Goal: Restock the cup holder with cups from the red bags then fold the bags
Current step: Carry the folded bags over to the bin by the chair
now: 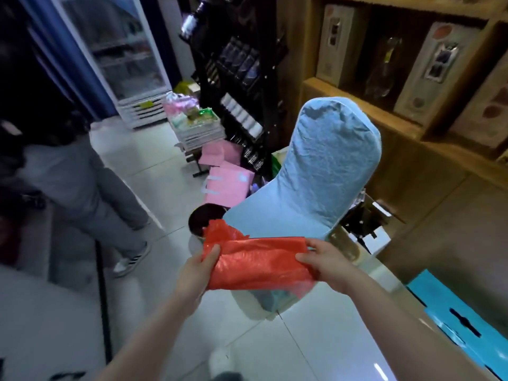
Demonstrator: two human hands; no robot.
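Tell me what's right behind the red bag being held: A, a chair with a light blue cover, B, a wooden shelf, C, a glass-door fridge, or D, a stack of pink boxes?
A: the red bag, held between the left hand and right hand, overlaps the seat of the blue-covered chair.

A blue-covered chair [316, 171] stands on white floor tiles [316, 339] near pink boxes [228, 185], a glass-door fridge [121, 53] and wooden shelves [384, 116].

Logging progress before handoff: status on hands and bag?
Left hand and right hand both gripping red bag, partly folded, held over blue chair. Nothing blocking.
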